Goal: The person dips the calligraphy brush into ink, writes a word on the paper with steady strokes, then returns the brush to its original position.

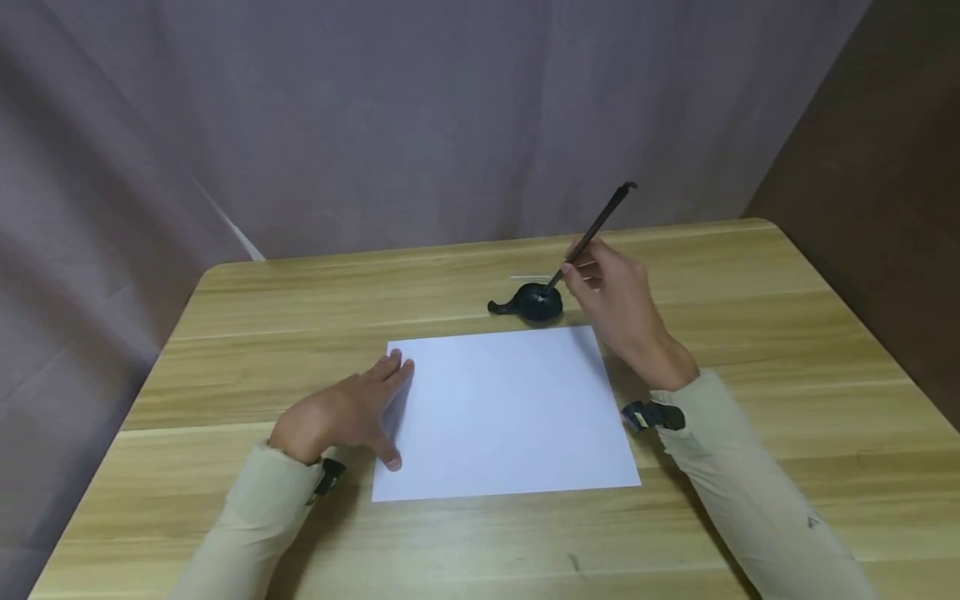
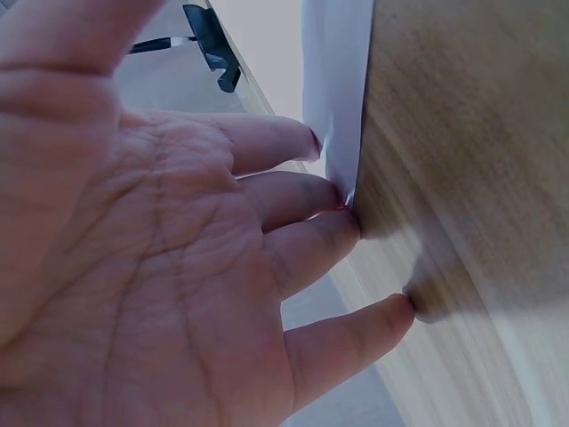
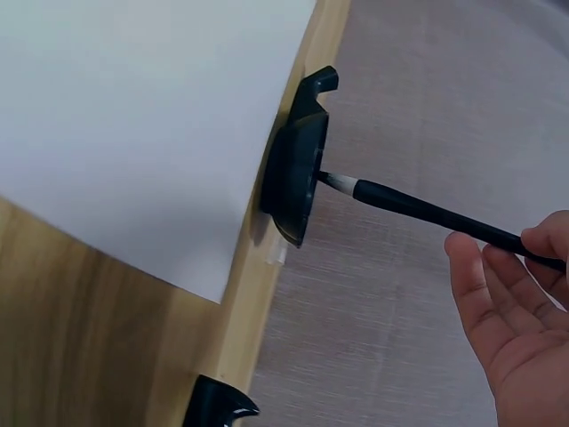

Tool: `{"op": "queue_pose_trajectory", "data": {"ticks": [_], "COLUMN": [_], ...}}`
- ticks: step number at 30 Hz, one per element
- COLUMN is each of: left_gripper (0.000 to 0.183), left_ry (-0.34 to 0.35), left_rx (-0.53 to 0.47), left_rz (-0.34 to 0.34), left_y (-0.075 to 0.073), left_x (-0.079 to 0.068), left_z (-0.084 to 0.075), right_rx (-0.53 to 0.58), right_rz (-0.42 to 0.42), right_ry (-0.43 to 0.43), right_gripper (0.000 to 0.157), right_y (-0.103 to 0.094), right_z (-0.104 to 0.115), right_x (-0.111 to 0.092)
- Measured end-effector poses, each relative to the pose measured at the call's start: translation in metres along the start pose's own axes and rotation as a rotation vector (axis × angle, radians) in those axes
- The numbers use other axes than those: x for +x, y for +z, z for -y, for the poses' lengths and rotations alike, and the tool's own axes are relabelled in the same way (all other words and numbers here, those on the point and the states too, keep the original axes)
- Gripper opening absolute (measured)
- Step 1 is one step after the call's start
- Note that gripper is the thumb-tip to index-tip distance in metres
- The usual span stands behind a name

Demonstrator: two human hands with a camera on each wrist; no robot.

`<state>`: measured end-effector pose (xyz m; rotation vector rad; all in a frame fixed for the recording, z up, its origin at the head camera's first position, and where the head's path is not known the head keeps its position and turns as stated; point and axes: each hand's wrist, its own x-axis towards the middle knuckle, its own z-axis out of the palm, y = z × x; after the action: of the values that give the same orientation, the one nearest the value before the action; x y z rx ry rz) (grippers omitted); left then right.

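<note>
A blank white sheet of paper (image 1: pixel 502 417) lies on the table. My left hand (image 1: pixel 352 414) rests on its left edge with fingers spread; the left wrist view shows the fingertips at the sheet's border, at least one on bare wood. Beyond the far edge of the paper sits a small black dish (image 1: pixel 534 304) with a curved handle pointing left. My right hand (image 1: pixel 618 300) pinches a dark-handled writing brush (image 1: pixel 596 227) above the dish, slanting up to the right. Seen from the right wrist, the brush's white bristles (image 3: pixel 340 183) end in a dark tip at the dish's opening.
The wooden table (image 1: pixel 750 317) has its far edge close behind the dish. Behind it hangs a grey curtain (image 1: pixel 412 125). A thin white strip (image 1: pixel 527 277) lies just past the dish. Dark straps (image 1: pixel 660 415) sit at both wrists.
</note>
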<state>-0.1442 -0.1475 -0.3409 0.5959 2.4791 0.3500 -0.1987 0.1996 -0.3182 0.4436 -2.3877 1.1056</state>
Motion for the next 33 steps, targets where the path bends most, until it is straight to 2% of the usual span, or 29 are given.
{"op": "queue_pose_trajectory", "data": {"ticks": [6, 21, 33], "left_gripper": [0.135, 0.134, 0.134], "left_ry": [-0.006, -0.007, 0.004], "left_rx": [-0.002, -0.004, 0.004], "left_rz": [0.002, 0.011, 0.02], "left_y": [0.0, 0.0, -0.002], "left_x": [-0.003, -0.004, 0.0], "left_z": [0.001, 0.002, -0.002], "right_rx": [0.003, -0.005, -0.039], "right_rz": [0.002, 0.074, 0.023], "right_ry": [0.012, 0.027, 0.029], "right_gripper": [0.011, 0.016, 0.016], "right_y": [0.005, 0.002, -0.007], "right_z": [-0.003, -0.007, -0.01], "right_x": [-0.001, -0.003, -0.004]}}
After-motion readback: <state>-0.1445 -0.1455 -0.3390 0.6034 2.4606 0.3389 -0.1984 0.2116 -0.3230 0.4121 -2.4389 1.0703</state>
